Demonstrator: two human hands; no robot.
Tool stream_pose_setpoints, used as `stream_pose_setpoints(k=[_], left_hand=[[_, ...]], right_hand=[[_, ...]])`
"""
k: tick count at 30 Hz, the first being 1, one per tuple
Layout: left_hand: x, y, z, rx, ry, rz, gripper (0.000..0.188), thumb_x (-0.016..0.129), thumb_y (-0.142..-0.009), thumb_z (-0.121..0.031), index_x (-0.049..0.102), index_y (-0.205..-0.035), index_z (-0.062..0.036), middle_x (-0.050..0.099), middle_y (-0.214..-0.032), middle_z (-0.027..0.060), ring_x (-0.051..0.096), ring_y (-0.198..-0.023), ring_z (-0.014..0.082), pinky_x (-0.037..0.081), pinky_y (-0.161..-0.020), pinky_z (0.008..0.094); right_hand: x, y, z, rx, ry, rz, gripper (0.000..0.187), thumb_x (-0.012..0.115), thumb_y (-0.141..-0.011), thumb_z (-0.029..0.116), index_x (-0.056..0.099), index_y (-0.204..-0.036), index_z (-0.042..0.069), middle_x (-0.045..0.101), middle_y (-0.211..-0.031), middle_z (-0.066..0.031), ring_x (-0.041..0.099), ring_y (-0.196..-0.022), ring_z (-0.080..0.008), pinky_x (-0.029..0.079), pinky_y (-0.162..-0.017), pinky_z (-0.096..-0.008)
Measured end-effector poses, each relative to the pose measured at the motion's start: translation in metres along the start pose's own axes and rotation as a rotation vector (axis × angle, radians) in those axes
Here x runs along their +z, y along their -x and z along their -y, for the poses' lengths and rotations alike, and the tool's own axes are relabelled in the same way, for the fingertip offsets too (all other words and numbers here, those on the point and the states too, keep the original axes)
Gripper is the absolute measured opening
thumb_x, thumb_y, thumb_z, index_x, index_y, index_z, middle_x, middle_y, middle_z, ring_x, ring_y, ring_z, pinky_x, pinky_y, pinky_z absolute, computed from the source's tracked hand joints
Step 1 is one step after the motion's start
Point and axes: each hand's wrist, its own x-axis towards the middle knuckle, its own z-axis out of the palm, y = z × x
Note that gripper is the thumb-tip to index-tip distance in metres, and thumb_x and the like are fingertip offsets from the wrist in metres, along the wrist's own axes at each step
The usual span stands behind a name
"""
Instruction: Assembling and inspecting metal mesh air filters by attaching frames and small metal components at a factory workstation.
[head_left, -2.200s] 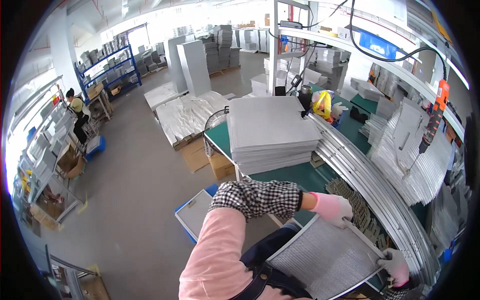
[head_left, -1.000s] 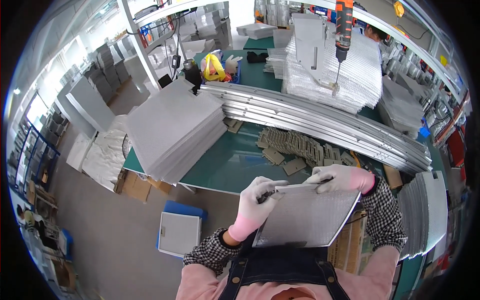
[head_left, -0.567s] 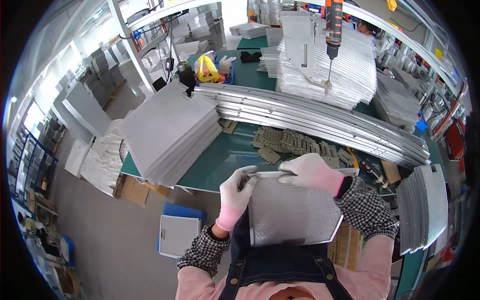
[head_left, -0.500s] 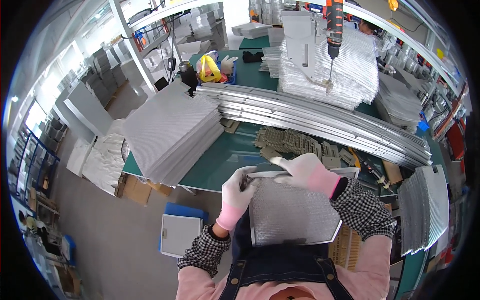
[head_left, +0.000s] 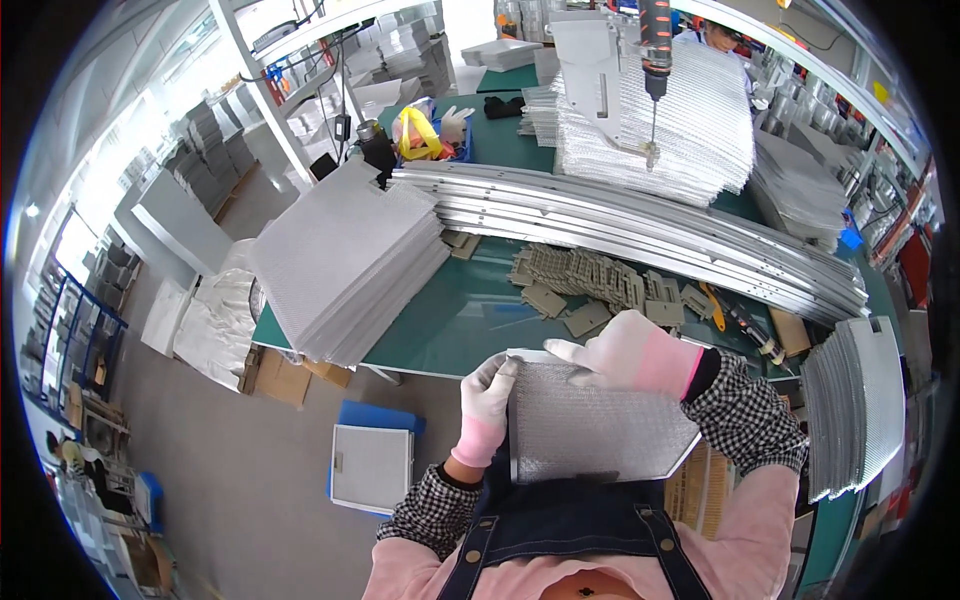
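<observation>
A rectangular mesh filter panel (head_left: pixel 600 425) with a thin metal frame leans at the table's front edge, against my apron. My left hand (head_left: pixel 487 400), in a white glove with a pink cuff, closes its fingers and thumb on the frame's far left corner. Across the far edge lies my right hand (head_left: pixel 640 358), gloved the same way. Its index finger stretches along that edge while its thumb rests over the mesh, and its other fingers are partly hidden. Just beyond are several olive-grey plastic plates (head_left: pixel 585 275), some loose near the right hand.
Mesh sheets are stacked at left (head_left: pixel 345 265) and right (head_left: pixel 850 410). Long metal profiles (head_left: pixel 620 225) cross the green table (head_left: pixel 420 335). A power screwdriver (head_left: pixel 655 50) hangs above. A yellow-handled tool (head_left: pixel 713 308) lies at right; a framed panel (head_left: pixel 372 468) stands low at left.
My right hand's index finger has come down from the loose plates onto the frame's far edge. My left fingers have closed up at the corner. The view has shifted slightly.
</observation>
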Motion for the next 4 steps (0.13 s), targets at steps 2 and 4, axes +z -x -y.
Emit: stream_pose_setpoints(k=[2, 4], left_hand=[[0.011, 0.003, -0.001, 0.006, 0.029, -0.023, 0.028, 0.062, -0.098, -0.016, 0.065, -0.114, 0.0064, 0.069, -0.099, 0.0026, 0.059, -0.087, 0.0068, 0.047, -0.08, 0.0213], [0.016, 0.005, -0.002, 0.008, 0.029, -0.025, 0.03, 0.061, -0.099, -0.017, 0.065, -0.117, 0.0063, 0.069, -0.101, 0.0035, 0.06, -0.089, 0.008, 0.048, -0.083, 0.0229]], right_hand=[[-0.008, 0.006, 0.001, 0.017, -0.035, 0.003, 0.057, 0.063, -0.089, 0.044, 0.056, -0.135, 0.012, 0.058, -0.058, -0.0119, 0.061, -0.052, -0.0281, 0.047, -0.049, -0.037], [-0.012, 0.014, 0.005, 0.057, -0.045, 0.054, 0.058, 0.061, -0.09, 0.044, 0.053, -0.139, 0.014, 0.06, -0.06, -0.0118, 0.062, -0.052, -0.0288, 0.049, -0.051, -0.0371]])
